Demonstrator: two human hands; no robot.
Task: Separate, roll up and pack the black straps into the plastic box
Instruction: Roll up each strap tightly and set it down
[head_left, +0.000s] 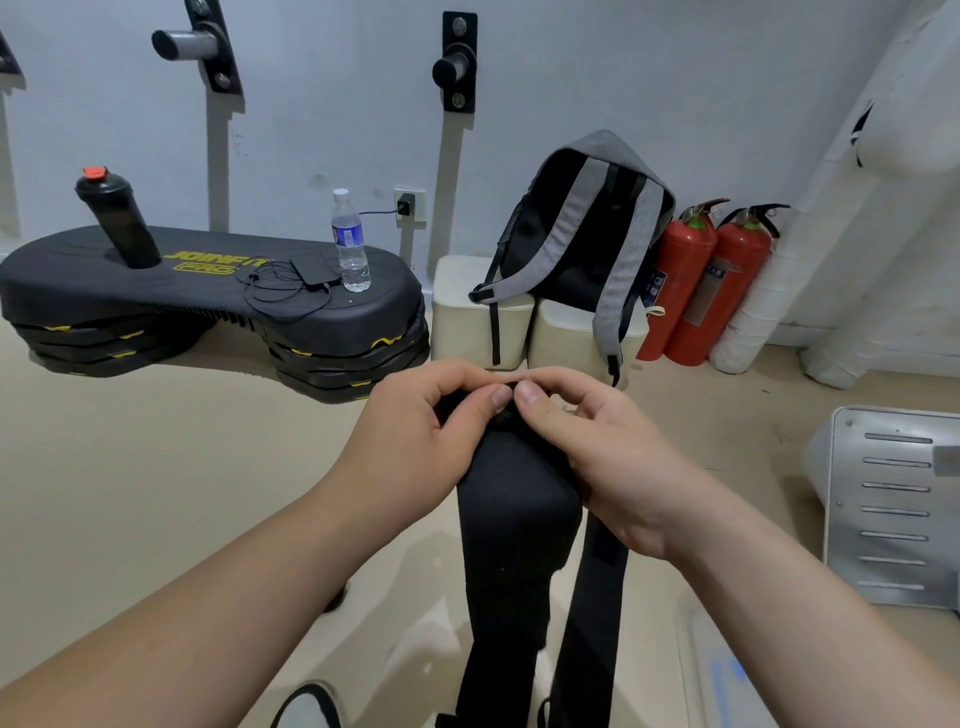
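The strap (514, 519) I hold is matt black cloth, smooth on its face. Before me the backpack (631, 244) is grey woven cloth, the water bottle (351, 249) clear glossy plastic, the fire extinguishers (681, 280) shiny red metal, the step platform (208, 296) matt black plastic.

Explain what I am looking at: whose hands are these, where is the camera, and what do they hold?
No machine here: a person works with bare hands, and the one picture comes from a wide-angle camera worn on the head, looking forward and down. The left hand and right hand pinch the top end of the black straps; a wide padded piece and a narrower band hang down from there. Behind, on the tan floor, a black step platform carries a water bottle and a black shaker bottle. A grey backpack rests on cream blocks, with two red fire extinguishers beside it.
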